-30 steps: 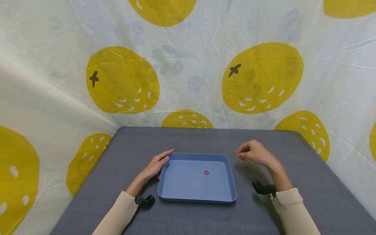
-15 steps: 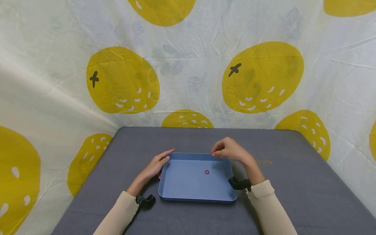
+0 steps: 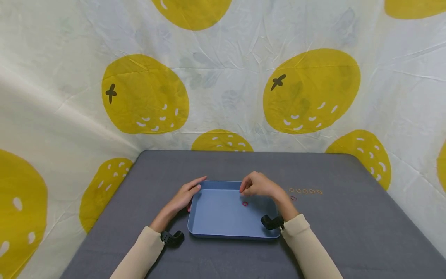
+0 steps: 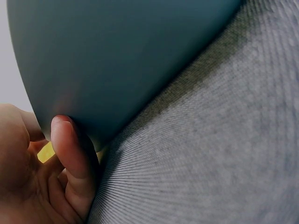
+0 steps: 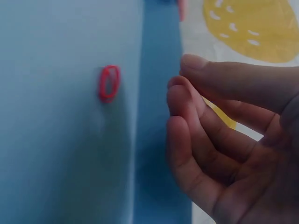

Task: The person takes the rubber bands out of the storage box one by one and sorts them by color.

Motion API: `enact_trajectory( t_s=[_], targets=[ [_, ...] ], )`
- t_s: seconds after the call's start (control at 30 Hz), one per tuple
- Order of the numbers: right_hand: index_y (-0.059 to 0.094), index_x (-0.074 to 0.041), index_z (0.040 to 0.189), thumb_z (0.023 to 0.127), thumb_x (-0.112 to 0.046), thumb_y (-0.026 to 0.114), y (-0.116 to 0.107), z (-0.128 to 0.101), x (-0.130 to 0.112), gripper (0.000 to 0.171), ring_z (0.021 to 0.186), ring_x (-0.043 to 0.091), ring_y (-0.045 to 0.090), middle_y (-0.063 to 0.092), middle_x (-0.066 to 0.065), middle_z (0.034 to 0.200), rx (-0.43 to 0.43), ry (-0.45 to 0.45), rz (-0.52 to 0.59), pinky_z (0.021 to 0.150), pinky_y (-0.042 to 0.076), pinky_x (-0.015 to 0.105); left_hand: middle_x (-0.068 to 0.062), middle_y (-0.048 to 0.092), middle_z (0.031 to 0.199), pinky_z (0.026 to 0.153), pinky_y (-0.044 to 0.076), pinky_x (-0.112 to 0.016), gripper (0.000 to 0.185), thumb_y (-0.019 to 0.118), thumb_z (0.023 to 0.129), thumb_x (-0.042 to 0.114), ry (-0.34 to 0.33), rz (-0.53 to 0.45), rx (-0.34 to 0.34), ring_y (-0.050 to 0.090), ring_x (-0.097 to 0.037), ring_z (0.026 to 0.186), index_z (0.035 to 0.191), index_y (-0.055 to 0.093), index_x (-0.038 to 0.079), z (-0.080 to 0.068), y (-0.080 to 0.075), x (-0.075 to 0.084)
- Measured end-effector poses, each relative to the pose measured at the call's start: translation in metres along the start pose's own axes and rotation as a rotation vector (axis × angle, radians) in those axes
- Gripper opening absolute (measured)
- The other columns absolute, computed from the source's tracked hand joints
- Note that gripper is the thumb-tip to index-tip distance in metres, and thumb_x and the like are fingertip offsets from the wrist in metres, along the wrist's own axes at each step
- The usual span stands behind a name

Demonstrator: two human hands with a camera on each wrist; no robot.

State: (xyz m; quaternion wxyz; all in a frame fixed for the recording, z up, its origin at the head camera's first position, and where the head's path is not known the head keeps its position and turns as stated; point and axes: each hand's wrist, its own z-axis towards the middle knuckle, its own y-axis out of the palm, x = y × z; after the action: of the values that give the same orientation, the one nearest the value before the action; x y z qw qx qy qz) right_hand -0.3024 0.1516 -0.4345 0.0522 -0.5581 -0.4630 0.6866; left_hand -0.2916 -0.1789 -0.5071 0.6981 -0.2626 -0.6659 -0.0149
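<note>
A shallow blue tray lies in front of me with a red rubber band on its floor, twisted into loops in the right wrist view. My left hand holds the tray's far left corner, thumb at the rim; in the left wrist view a bent finger rests against the outer wall. Over the far right part of the tray, my right hand pinches thumb and index fingertip together on another red rubber band, now hidden by the fingertips. The pinching fingers stand just behind the band in the tray.
To the right of the tray, several yellow rubber bands lie in a row on the grey table, with a red rubber band in front of them. A curtain with yellow fruit print hangs behind the table.
My right hand has moved left from beside the tray to over it, then lowered, its fingers still pinched. The bands on the right have come into sight. My left hand has stayed put.
</note>
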Motion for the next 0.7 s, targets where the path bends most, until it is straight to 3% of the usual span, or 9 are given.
enact_trajectory(
  t_s=[0.27, 0.47, 0.7],
  targets=[
    [0.078, -0.003, 0.084, 0.086, -0.001, 0.076, 0.007, -0.001, 0.008, 0.003, 0.064, 0.009, 0.056, 0.074, 0.001, 0.077, -0.048, 0.033, -0.063, 0.06, 0.047, 0.026, -0.007, 0.051, 0.062, 0.042, 0.045, -0.031, 0.048, 0.042, 0.113, 0.029, 0.004, -0.001, -0.01, 0.046, -0.015, 0.039, 0.161, 0.04, 0.022, 0.0, 0.001, 0.001],
    [0.079, -0.007, 0.081, 0.083, -0.003, 0.082, 0.012, 0.0, 0.01, 0.006, 0.064, 0.009, 0.056, 0.074, -0.002, 0.075, -0.075, 0.063, -0.07, 0.06, 0.047, 0.026, -0.017, 0.063, 0.077, 0.042, 0.045, -0.03, 0.047, 0.041, 0.113, 0.027, 0.006, 0.002, 0.004, 0.047, -0.014, 0.039, 0.16, 0.042, 0.022, -0.001, 0.0, 0.002],
    [0.078, -0.009, 0.077, 0.084, -0.001, 0.08, 0.016, 0.0, 0.01, 0.011, 0.063, 0.009, 0.056, 0.073, -0.002, 0.073, -0.071, 0.074, -0.088, 0.058, 0.046, 0.026, -0.025, 0.065, 0.087, 0.042, 0.045, -0.03, 0.047, 0.041, 0.113, 0.028, 0.009, -0.001, 0.003, 0.046, -0.014, 0.04, 0.16, 0.041, 0.023, -0.001, 0.0, 0.001]
  ],
)
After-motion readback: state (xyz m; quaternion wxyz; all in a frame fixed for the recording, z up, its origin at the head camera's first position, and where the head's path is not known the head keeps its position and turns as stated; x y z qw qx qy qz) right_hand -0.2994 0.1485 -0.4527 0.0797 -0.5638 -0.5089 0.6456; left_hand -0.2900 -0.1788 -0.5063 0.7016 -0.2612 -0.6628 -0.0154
